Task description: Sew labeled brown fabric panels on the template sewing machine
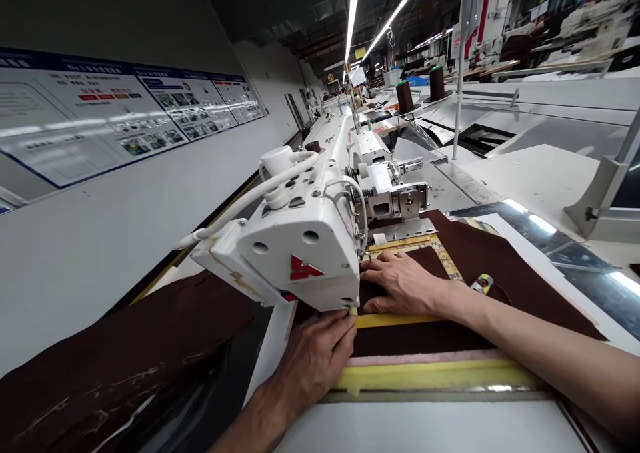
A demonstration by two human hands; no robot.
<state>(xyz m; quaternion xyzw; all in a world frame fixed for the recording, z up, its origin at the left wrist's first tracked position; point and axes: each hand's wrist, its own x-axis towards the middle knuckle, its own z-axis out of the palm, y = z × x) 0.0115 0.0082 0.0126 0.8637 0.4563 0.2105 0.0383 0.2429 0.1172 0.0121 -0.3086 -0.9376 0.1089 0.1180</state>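
Under the head of a white sewing machine lies dark brown fabric with a yellow-edged template frame on top. My left hand rests at the frame's near left corner, right against the machine head. Its fingers are bent and pressed together; the head hides part of them, and what they grip cannot be made out. Across the frame's opening, my right hand lies flat on the fabric with its fingers spread toward the needle area. The needle itself is hidden.
A small multicoloured object sits on the fabric beside my right forearm. More brown material hangs at the left. Brown thread cones stand behind the machine. A metal pole rises at the back right. Posters cover the left wall.
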